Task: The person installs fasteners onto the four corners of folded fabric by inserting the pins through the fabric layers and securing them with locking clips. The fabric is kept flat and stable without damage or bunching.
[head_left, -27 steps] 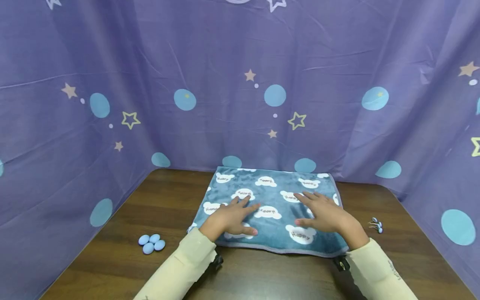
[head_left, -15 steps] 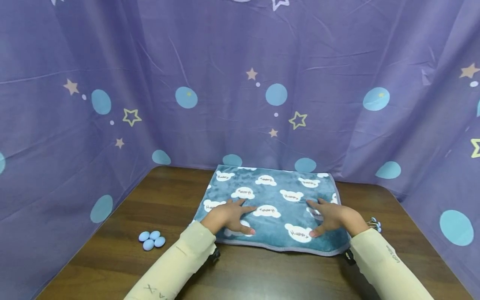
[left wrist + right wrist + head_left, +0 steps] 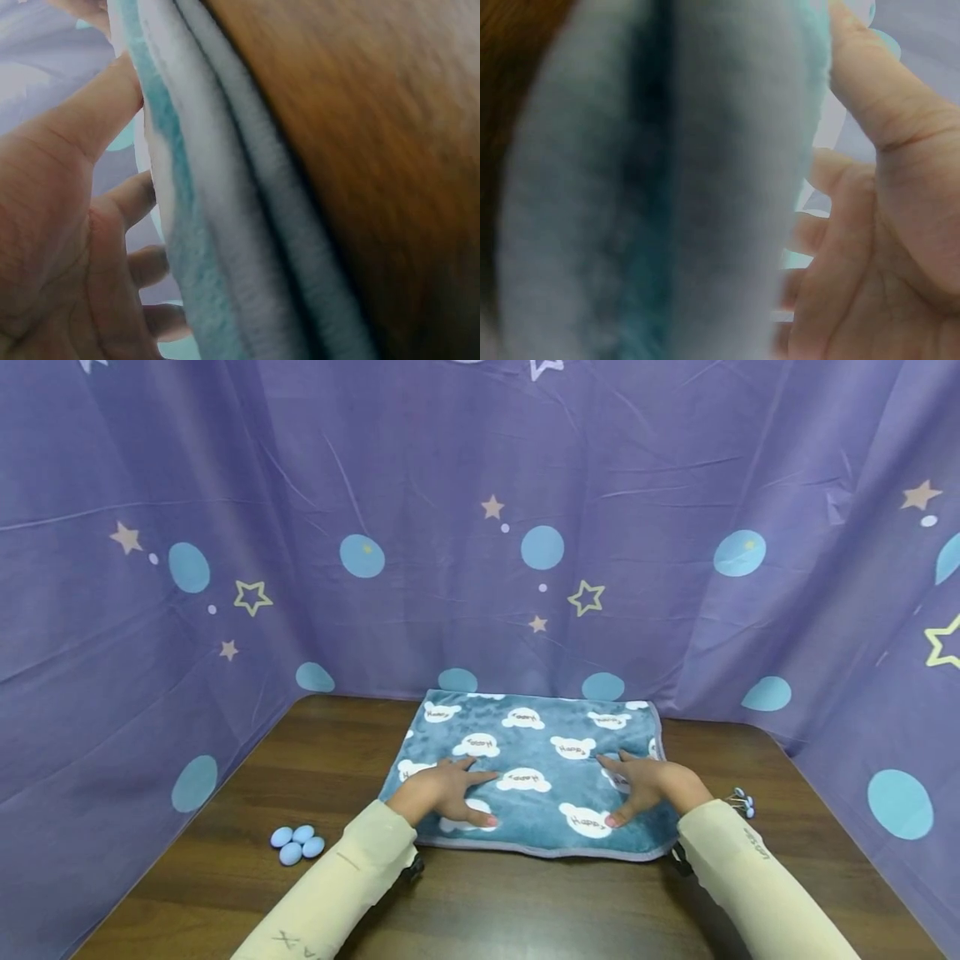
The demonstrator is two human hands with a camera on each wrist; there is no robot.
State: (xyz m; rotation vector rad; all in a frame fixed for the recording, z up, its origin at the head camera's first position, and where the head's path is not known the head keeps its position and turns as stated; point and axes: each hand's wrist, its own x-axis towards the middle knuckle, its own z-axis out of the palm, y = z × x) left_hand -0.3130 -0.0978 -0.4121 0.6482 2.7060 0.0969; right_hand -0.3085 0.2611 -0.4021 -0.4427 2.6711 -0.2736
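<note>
A teal plush towel (image 3: pixel 558 785) with white bear-head prints marked "Happy" lies flat and folded on the table. Its layered grey hem (image 3: pixel 225 172) fills much of the left wrist view. My left hand (image 3: pixel 447 793) rests on the towel's near left part, fingers spread and fingertips touching the cloth. On the near right part, my right hand (image 3: pixel 648 785) touches the towel with its fingers apart and thumb pointing inward. In the right wrist view, two thick hem layers (image 3: pixel 727 180) stand blurred beside the right palm. Neither hand grips anything.
Several pale blue egg-shaped pieces (image 3: pixel 291 854) sit grouped on the brown wooden table (image 3: pixel 517 906) at the left. Small blue-headed pieces with thin stems (image 3: pixel 741 802) lie beyond the right wrist. A purple starry curtain (image 3: pixel 450 468) hangs behind the table and along both sides.
My right hand has slid right and slightly nearer across the towel, its fingers drawing lower. The left hand stays almost in place. The head view has shifted slightly.
</note>
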